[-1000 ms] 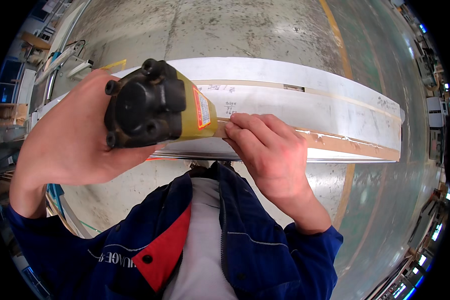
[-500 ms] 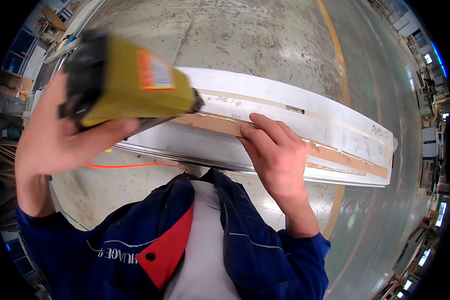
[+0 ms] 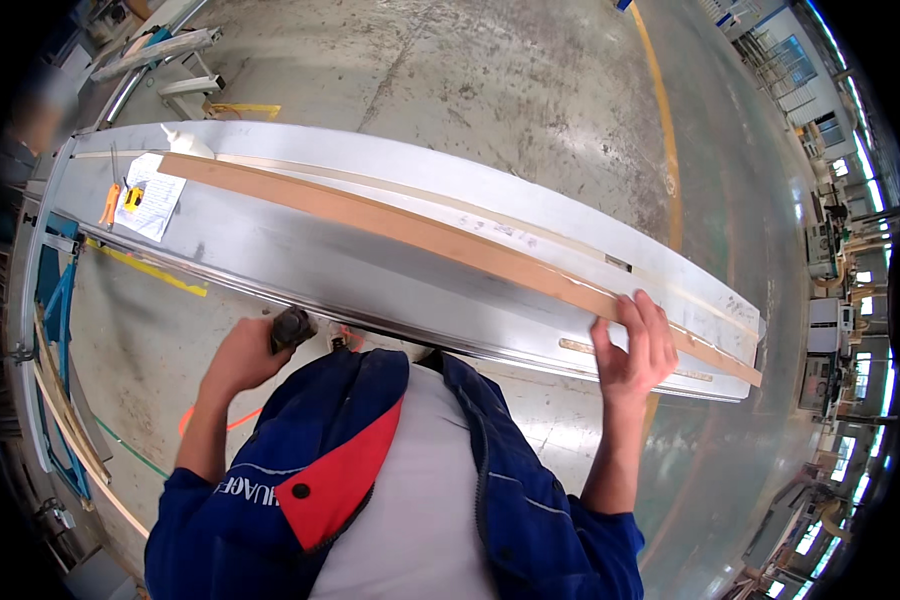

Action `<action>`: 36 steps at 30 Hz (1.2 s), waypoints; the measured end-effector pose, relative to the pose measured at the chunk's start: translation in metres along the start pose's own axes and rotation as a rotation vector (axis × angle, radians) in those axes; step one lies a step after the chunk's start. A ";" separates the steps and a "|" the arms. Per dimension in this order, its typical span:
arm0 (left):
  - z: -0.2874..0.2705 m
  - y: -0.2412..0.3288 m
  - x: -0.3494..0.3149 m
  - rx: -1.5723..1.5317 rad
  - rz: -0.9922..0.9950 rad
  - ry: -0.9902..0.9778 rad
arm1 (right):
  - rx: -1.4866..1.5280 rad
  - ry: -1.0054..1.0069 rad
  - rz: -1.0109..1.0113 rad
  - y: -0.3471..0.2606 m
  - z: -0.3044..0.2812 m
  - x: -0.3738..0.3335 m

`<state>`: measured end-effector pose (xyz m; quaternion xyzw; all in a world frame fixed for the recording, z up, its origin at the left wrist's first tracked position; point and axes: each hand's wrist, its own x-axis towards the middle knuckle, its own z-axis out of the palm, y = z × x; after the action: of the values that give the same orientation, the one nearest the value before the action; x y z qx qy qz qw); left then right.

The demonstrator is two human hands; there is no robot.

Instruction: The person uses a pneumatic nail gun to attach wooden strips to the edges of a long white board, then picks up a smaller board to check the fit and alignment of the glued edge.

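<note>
A long metal table (image 3: 300, 255) runs across in front of me. On it lies a long thin wooden strip (image 3: 420, 232), slanting from upper left to lower right. My right hand (image 3: 632, 345) rests flat on the strip near its right end, fingers spread. My left hand (image 3: 245, 352) is down below the table's near edge, wrapped around a dark power tool (image 3: 292, 326) whose body is mostly hidden. My blue jacket with a red collar fills the lower middle.
A white paper sheet (image 3: 151, 195) with an orange and yellow small tool (image 3: 110, 203) lies on the table's left end. Blue frame and wooden slats (image 3: 60, 400) stand at left. Concrete floor with a yellow line (image 3: 660, 130) lies beyond; machines line the right.
My left hand dropped the yellow and black tool from in front of the camera down below the table edge. My right hand slid rightwards along the strip. The view widened.
</note>
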<state>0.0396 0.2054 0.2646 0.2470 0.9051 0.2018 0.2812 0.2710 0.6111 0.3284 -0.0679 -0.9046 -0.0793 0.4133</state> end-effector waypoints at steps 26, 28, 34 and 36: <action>-0.307 -0.145 -0.024 0.190 0.557 0.454 | 0.424 -0.474 0.067 -0.322 0.137 0.198; -0.313 -0.142 -0.011 0.029 0.397 0.464 | 0.455 -0.529 0.084 -0.332 0.143 0.206; -0.340 -0.103 0.012 0.272 0.412 0.437 | 0.581 -0.585 0.061 -0.362 0.156 0.231; -0.341 -0.100 0.021 0.305 0.518 0.422 | 0.587 -0.592 0.022 -0.364 0.162 0.231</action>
<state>-0.2169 0.0600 0.4648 0.4602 0.8702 0.1757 -0.0120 -0.0671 0.3009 0.3675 0.0235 -0.9678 0.2091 0.1381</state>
